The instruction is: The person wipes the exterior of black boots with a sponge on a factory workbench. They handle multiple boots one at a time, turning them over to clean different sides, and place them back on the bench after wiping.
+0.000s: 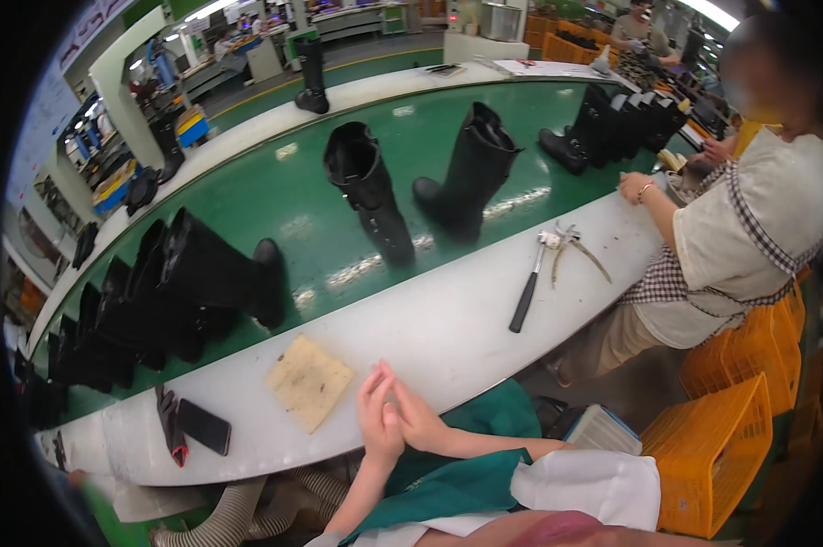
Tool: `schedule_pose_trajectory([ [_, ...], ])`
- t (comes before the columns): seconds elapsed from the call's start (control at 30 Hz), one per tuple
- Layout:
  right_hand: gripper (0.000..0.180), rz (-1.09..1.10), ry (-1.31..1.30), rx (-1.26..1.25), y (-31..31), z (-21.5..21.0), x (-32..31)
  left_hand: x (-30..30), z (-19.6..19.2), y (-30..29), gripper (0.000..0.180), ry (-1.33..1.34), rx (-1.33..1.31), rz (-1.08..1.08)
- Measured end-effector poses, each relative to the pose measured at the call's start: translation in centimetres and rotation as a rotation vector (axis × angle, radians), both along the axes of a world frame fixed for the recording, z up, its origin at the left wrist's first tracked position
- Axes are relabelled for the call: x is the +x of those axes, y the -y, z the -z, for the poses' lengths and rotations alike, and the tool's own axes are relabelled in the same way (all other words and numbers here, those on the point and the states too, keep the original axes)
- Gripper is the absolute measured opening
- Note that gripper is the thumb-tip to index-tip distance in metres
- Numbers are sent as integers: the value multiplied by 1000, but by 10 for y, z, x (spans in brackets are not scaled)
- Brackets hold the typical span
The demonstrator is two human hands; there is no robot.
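Observation:
My left hand (380, 421) and my right hand (418, 423) meet over the near edge of the white worktop (429, 337). Their palms and fingers rest against each other, the fingers mostly stretched upward. No object shows in either hand, though the space between the palms is hidden. Just left of them lies a stained yellow cloth or sponge sheet (309, 383). A black phone (203, 426) and a dark glove with a red cuff (170, 424) are farther left. To the right lie a black-handled hammer (527, 296) and a pincer-like metal tool (571, 242).
Two black boots (366, 187) (466, 173) stand on the green conveyor belt (302, 228). Rows of black boots (220, 264) (603, 128) line both sides. A co-worker in a checked apron (740, 210) works at right. Orange crates (708, 456) stand beside me.

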State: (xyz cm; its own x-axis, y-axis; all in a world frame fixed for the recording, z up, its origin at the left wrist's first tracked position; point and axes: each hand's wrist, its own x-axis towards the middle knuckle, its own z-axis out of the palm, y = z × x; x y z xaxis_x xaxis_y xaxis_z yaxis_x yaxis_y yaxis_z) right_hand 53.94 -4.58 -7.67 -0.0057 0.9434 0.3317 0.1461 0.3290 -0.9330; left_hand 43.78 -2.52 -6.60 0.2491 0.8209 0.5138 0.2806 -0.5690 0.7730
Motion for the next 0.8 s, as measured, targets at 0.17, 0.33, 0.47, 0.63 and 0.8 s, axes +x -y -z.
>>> schedule_pose_trajectory([
  [0.17, 59, -19, -1, -23, 1, 0, 0, 0, 13, 0, 47, 52, -7, -38],
  [0.33, 52, -1, 21, -2, 3, 10, 0, -4, 23, 4, 46, 57, -6, -37],
  [0.47, 50, -13, -35, -33, 4, 1, 4, 0, 27, 3, 45, 64, -15, -31],
  [0.63, 52, 10, -15, -94, 2, 1, 5, 3, 29, 0, 45, 38, 1, -39],
  [0.8, 46, 70, -45, -59, 1, -6, 4, 3, 32, -2, 44, 62, -16, -30],
])
